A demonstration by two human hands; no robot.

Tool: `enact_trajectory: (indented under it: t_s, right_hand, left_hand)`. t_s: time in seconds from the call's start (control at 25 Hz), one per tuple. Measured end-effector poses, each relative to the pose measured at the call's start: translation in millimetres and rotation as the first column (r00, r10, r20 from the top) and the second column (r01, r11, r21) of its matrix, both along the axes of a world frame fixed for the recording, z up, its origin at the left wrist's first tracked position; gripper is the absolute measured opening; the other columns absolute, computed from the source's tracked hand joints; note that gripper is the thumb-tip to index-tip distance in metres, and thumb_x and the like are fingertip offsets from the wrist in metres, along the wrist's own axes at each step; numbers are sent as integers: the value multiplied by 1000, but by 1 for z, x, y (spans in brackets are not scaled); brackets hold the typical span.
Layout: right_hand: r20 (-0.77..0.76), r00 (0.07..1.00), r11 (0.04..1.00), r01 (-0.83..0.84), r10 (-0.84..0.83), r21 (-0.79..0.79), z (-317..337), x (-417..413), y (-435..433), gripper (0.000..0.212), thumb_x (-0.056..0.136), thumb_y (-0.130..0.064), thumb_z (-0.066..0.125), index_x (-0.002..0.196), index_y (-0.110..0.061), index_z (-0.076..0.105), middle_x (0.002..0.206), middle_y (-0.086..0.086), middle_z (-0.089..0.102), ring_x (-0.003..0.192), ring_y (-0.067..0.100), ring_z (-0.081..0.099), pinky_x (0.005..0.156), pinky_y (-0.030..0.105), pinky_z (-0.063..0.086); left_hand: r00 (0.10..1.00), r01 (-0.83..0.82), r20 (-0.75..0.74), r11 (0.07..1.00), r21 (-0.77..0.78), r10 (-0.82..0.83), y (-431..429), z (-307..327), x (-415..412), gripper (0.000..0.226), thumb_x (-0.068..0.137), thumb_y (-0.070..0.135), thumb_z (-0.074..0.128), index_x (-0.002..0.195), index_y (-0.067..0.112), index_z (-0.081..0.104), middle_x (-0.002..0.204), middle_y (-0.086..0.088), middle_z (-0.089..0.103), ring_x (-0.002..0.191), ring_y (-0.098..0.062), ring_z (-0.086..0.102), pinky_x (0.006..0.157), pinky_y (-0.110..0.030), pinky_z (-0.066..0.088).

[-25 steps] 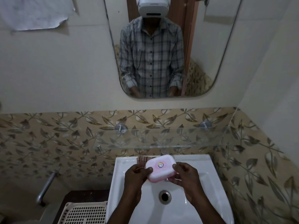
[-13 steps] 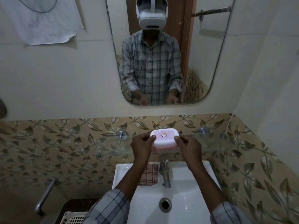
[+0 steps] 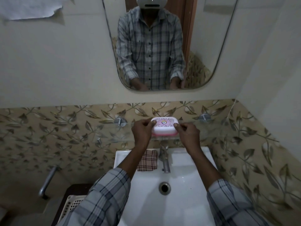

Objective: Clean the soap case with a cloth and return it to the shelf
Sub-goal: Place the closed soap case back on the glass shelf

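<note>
Soap case (image 3: pixel 164 128) is held at shelf (image 3: pixel 228 128) height, gripped by both ends: left hand (image 3: pixel 141 132) on its left end, right hand (image 3: pixel 187 134) on its right. Both hands pinch it, thumbs on the lid corners and fingers curled round the sides. I cannot tell whether its pink base already touches the glass.

The risks, as I judge them, start straight below the grip. The sink (image 3: pixel 187 201) and tap (image 3: pixel 164 159) lie under the case, so a release too near the front edge of the glass could tip it off onto them. The glass looks smooth, and if the case is damp it could slide when the fingers pull away. Uneven letting go, one hand before the other, could twist it toward that edge. A hard landing might pop the lid or knock the glass. The cloth (image 3: pixel 147 160) lies below and left of the grip, on the sink rim beside the tap, apart from both hands, so wiping looks finished.

Both forearms reach up and away over the sink from checked sleeves, converging on the case. The wrists are roughly level, backs of the hands toward the camera, knuckles bent. Beyond the grip stands the leaf-patterned wall, just behind the case, and above it the mirror (image 3: pixel 211 46).
</note>
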State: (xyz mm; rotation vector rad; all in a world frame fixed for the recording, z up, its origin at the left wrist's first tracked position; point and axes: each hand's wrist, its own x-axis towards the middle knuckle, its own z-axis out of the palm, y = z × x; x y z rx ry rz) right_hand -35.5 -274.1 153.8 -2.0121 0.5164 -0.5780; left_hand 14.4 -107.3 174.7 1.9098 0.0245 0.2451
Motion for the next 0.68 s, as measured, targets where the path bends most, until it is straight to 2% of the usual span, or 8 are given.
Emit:
enact_trajectory:
  t_s: [0.16,0.28,0.36,0.4,0.48,0.56,0.6,0.68]
  right_hand:
    - [124,991,989,26,-44,148,-6,-21,1,33,91,-33,68,112,-8,70,95,4,73,78,8,64,57,-4,41]
    - [250,966,988,32,-68,148,-28,-49,14,17,91,-34,62,104,-26,69,87,-11,72,76,4,65,65,6,49]
    - [219,976,996,-7,-13,89,-51,-63,31,5,89,-33,62,91,-33,67,78,-15,71,68,4,66,61,14,51]
    - [175,984,997,-43,32,61,-64,-66,43,8,88,-26,65,88,-35,67,77,-17,71,67,4,66,61,18,53]
    - [54,990,991,-130,128,39,-88,-66,63,18,87,-10,68,88,-28,71,76,-13,73,68,5,68,65,29,58]
    - [-59,967,969,-248,248,13,-105,-64,75,16,89,-5,66,97,-16,75,85,-3,76,76,12,70,71,35,60]
    - [-108,947,952,-306,303,-16,-113,-63,79,17,90,-5,65,102,-12,74,91,2,76,81,13,70,76,33,60]
    - [-179,910,920,-389,375,-49,-127,-67,84,21,90,-4,64,109,-7,73,99,6,75,87,13,69,80,24,57]
  left_hand:
    - [981,-115,144,988,-105,129,25,-15,-25,34,98,31,54,78,13,75,71,-3,74,67,-13,67,61,-27,48]
    - [974,-167,129,976,-142,185,59,-67,-58,37,100,32,49,74,20,72,68,7,72,66,-4,68,62,-19,51]
    - [964,-244,-130,965,-94,231,75,-114,-72,33,96,28,54,69,17,68,66,2,71,66,-14,68,65,-32,55]
    - [914,-281,-331,955,-94,236,79,-138,-73,28,93,24,59,70,11,67,68,-2,70,67,-22,67,67,-37,56]
    - [723,-357,-678,913,-199,135,78,-173,-66,22,88,15,68,71,3,64,66,-11,62,58,-26,55,59,-35,49]
    - [582,-435,-811,823,-366,-53,71,-185,-53,14,86,13,71,84,1,65,67,-11,51,57,-20,45,55,-30,41]
    - [553,-462,-822,770,-441,-139,68,-189,-45,17,86,15,72,93,1,64,73,-11,51,64,-21,47,60,-32,45]
    - [551,-487,-795,675,-554,-255,59,-198,-27,28,87,18,71,109,4,62,94,-13,58,90,-27,54,91,-43,50]
